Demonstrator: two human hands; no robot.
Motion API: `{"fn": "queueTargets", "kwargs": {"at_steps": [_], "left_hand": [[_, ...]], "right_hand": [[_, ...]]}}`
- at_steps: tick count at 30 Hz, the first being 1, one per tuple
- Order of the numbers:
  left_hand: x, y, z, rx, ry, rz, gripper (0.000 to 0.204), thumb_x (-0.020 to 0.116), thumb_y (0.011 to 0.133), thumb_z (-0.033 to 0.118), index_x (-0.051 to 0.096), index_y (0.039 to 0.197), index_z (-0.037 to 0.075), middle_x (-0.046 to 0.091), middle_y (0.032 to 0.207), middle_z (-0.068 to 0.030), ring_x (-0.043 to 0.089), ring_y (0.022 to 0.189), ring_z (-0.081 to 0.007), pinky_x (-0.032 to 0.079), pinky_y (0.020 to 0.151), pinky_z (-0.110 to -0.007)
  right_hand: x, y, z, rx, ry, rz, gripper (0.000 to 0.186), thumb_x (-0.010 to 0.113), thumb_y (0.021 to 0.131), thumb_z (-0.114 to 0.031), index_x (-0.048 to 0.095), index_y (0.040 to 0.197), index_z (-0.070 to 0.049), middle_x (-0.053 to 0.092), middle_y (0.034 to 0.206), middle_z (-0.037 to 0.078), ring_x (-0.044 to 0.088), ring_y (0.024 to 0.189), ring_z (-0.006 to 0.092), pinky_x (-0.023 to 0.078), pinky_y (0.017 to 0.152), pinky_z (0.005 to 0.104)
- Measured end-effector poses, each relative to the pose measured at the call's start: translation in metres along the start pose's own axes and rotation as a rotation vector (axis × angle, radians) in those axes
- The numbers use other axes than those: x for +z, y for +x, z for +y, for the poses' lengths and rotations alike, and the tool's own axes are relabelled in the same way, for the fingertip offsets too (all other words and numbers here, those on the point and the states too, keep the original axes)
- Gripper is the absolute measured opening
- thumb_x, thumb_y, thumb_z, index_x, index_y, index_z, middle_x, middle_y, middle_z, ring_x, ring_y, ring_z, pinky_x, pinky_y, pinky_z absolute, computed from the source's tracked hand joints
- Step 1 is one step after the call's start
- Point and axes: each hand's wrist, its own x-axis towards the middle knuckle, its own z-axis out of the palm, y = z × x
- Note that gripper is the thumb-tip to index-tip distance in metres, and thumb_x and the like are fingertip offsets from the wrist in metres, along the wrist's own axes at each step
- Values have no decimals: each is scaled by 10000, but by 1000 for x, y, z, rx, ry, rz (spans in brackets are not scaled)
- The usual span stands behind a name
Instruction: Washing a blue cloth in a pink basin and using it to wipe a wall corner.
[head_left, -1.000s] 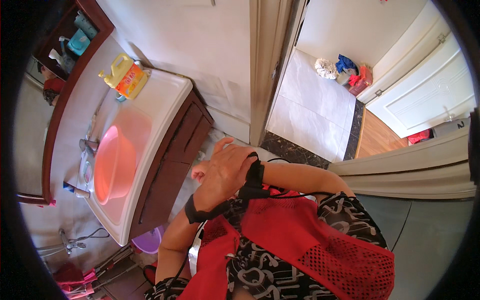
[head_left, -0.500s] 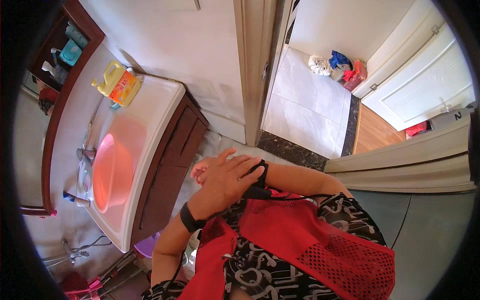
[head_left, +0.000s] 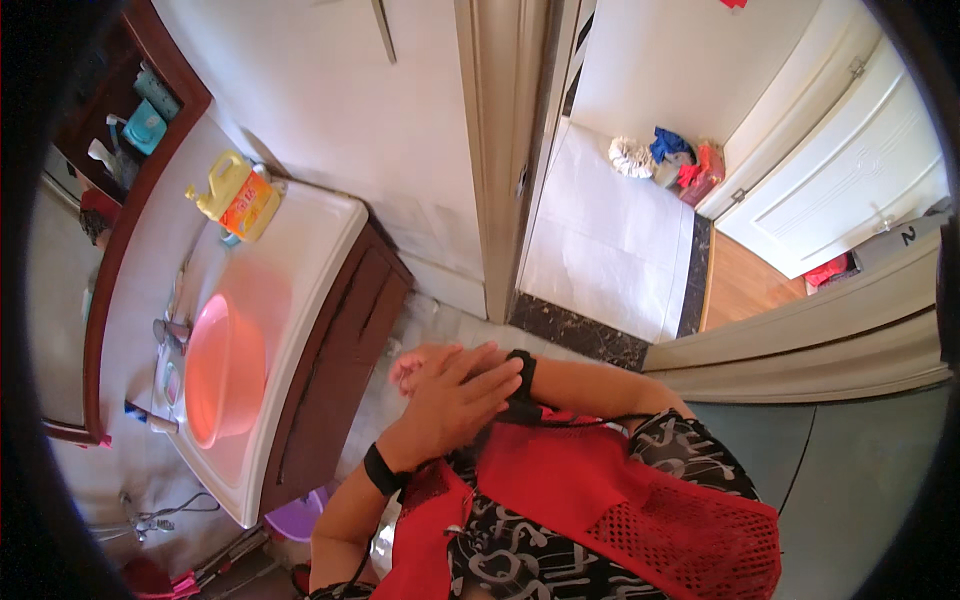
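Note:
My left hand [head_left: 446,405] lies across the back of my right hand and wrist, its fingers stretched out flat and their tips at the black wristband [head_left: 524,370] there. A second black band [head_left: 380,468] circles my left wrist. Beneath the left hand, my right hand [head_left: 408,366] points left with its visible fingers curled in; part of it is covered. Nothing shows in either hand. A dark device with a cable [head_left: 524,411] sits under my left fingertips, close to my red mesh vest [head_left: 560,465].
Left of me, a white washbasin counter [head_left: 325,225] on a brown cabinet [head_left: 335,365] bears a pink basin [head_left: 228,370] and a yellow jug [head_left: 240,198]. Below it is a purple tub [head_left: 298,515]. Ahead, a doorway with a dark stone threshold [head_left: 580,330] leads to a tiled floor with bundled cloths [head_left: 668,155].
The right hand's raised digit has come down, and its fingers now look more curled. My left hand stays over the right wrist. The view has shifted slightly.

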Motion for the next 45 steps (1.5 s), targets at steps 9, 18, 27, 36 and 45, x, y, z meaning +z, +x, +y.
{"fn": "queueTargets", "kwargs": {"at_steps": [9,18,27,36,45], "left_hand": [[0,3,6,-32,-94,-43,384,703,752,168,624,1126,136,557,1265,-35,468,1224,-316,375,976,-483],[-22,-9,8,-180,-397,133,358,733,731,95,649,1078,99,591,1174,-110,525,1130,-322,399,931,-438],[-21,-79,11,-304,-469,-159,286,727,747,128,643,1009,51,647,858,-126,603,765,-324,470,685,-386],[-19,-124,15,-405,-725,-474,468,663,816,144,512,1248,43,616,986,-183,605,849,-367,484,759,-420],[-15,-97,20,-366,-611,-699,780,672,748,160,279,1411,47,509,1201,-213,590,845,-400,492,730,-437]], "right_hand": [[2,-16,-16,-70,139,-109,297,612,835,-256,593,1011,-17,622,882,70,582,819,175,473,721,317],[-15,-46,-31,-333,-21,-153,272,624,818,-194,578,985,15,608,828,75,570,791,175,466,692,320],[-14,-101,-51,268,-837,-581,424,680,807,-295,581,1055,34,652,926,205,627,880,305,474,756,411],[-16,-114,-51,246,-686,-841,846,763,729,-363,369,1357,45,552,1190,236,524,1133,329,425,934,379],[8,-102,-54,212,-826,-840,841,794,680,-341,396,1278,96,617,944,277,606,894,387,474,734,404]]}}
